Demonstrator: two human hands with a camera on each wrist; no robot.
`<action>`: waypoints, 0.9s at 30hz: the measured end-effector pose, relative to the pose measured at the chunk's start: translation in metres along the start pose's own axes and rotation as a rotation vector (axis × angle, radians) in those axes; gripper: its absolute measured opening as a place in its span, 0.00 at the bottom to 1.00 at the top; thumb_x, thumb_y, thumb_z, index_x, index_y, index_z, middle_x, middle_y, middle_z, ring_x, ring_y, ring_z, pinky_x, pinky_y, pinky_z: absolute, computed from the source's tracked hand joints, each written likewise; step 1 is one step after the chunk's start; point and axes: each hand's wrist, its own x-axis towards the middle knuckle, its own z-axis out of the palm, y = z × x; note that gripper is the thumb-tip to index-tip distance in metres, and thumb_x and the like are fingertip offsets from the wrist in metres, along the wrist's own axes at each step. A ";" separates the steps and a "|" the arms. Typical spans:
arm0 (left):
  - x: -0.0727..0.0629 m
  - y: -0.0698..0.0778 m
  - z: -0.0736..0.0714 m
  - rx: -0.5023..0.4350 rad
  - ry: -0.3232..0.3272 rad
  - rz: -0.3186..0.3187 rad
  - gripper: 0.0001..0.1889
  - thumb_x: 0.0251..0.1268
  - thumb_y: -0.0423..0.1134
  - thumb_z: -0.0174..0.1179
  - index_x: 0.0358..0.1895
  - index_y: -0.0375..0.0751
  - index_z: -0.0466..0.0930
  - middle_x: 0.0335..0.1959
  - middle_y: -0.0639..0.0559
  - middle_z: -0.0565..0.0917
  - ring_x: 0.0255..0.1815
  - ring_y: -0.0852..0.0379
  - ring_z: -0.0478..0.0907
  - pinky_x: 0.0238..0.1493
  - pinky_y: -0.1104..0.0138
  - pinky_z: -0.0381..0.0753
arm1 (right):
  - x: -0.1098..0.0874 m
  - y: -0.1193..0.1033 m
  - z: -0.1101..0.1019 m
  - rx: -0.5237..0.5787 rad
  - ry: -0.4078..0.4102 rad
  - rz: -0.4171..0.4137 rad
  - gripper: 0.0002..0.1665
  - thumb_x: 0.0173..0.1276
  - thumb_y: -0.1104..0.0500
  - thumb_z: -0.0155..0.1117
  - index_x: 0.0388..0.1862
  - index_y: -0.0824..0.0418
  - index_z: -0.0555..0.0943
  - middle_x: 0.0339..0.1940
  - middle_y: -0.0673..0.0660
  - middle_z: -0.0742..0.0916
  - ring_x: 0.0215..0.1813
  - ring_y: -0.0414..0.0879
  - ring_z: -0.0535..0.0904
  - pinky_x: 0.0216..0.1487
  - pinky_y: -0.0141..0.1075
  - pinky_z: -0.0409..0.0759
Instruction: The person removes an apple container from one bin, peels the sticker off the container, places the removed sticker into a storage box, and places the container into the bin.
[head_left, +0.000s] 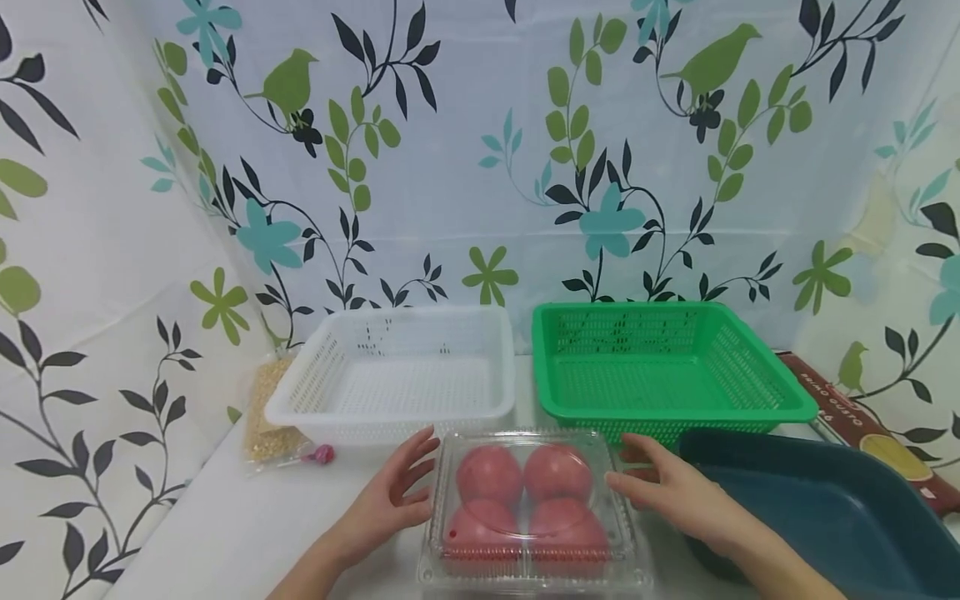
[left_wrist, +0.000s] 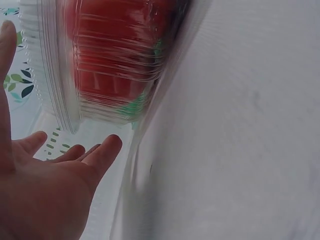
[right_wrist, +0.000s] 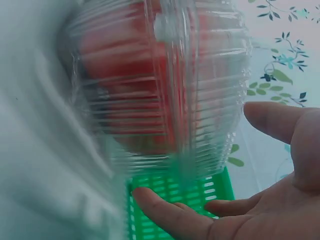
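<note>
A clear plastic clamshell box (head_left: pixel 527 557) stands on the white table with its lid down. Several round red fruits (head_left: pixel 489 475) show through the lid; their exact kind is hard to tell. Beside the box's left side is my left hand (head_left: pixel 390 496), fingers spread and relaxed; the left wrist view shows a gap between fingers and box (left_wrist: pixel 110 75). On the other side my right hand (head_left: pixel 675 492) has its fingers loosely extended. Its thumb is close to the lid edge, and I cannot tell from the right wrist view whether it touches the box (right_wrist: pixel 185 90).
Behind the box stand a white basket (head_left: pixel 390 429) and a green basket (head_left: pixel 675 414). A dark blue tray (head_left: pixel 810 500) lies at the right, near a brown package (head_left: pixel 847 408). Left are a bag of pale grains (head_left: pixel 266 408) and a pink lollipop (head_left: pixel 324 454). Patterned cloth (head_left: pixel 450 208) hangs behind.
</note>
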 end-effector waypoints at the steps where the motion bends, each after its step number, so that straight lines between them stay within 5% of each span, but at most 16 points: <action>1: 0.000 0.000 -0.001 -0.002 -0.009 -0.003 0.48 0.68 0.40 0.67 0.81 0.39 0.43 0.79 0.32 0.51 0.77 0.33 0.51 0.69 0.59 0.69 | 0.001 0.001 0.001 0.015 -0.006 0.006 0.50 0.74 0.46 0.63 0.79 0.71 0.51 0.72 0.74 0.67 0.70 0.68 0.67 0.57 0.51 0.81; 7: 0.000 0.000 -0.003 -0.026 -0.057 -0.008 0.52 0.64 0.45 0.71 0.82 0.42 0.43 0.79 0.30 0.49 0.77 0.32 0.51 0.70 0.51 0.67 | 0.003 0.005 0.005 0.065 -0.012 0.060 0.49 0.76 0.46 0.61 0.79 0.73 0.50 0.71 0.75 0.68 0.69 0.68 0.68 0.54 0.51 0.82; 12: -0.003 -0.002 -0.003 -0.111 -0.121 -0.042 0.54 0.63 0.43 0.73 0.83 0.45 0.41 0.80 0.29 0.43 0.78 0.33 0.50 0.71 0.56 0.66 | 0.004 0.010 0.011 0.037 -0.004 0.101 0.49 0.75 0.42 0.60 0.77 0.74 0.55 0.72 0.74 0.67 0.70 0.68 0.67 0.56 0.54 0.79; 17: -0.004 -0.002 -0.003 -0.175 -0.179 -0.068 0.55 0.61 0.39 0.73 0.83 0.47 0.40 0.80 0.28 0.40 0.78 0.34 0.51 0.70 0.60 0.67 | 0.001 0.017 0.016 0.156 -0.101 0.077 0.46 0.77 0.44 0.58 0.77 0.74 0.56 0.69 0.69 0.73 0.66 0.61 0.72 0.57 0.55 0.78; 27: -0.003 -0.010 -0.001 -0.125 -0.143 0.011 0.54 0.60 0.42 0.74 0.83 0.45 0.45 0.80 0.31 0.47 0.76 0.37 0.57 0.68 0.60 0.70 | 0.000 0.021 0.019 0.386 -0.243 0.048 0.45 0.80 0.49 0.54 0.78 0.72 0.44 0.56 0.63 0.80 0.53 0.55 0.81 0.48 0.52 0.84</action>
